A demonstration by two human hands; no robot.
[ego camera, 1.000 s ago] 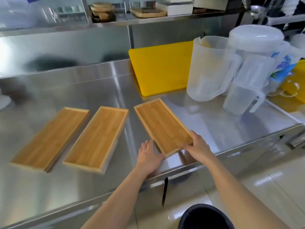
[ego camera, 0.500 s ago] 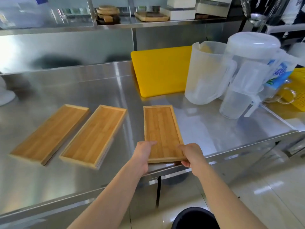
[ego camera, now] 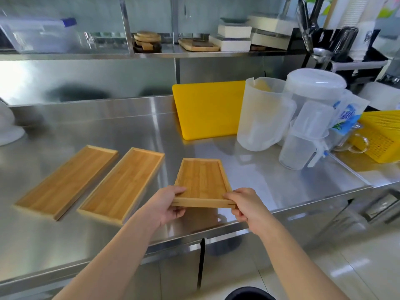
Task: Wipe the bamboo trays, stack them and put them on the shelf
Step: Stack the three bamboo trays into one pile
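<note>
We stand at a steel table [ego camera: 249, 169] with a steel back wall [ego camera: 86, 81], a shelf [ego camera: 194, 54] above and a pale tiled floor [ego camera: 357, 267].

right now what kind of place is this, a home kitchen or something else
Most likely a commercial kitchen or drink shop prep area: a stainless steel counter and matching steel shelf, several large plastic pitchers, and a yellow cutting board.

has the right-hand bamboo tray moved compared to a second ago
Yes. The tray turned from angled to straight and its near end is lifted off the steel counter; the other two trays lie flat.
</note>
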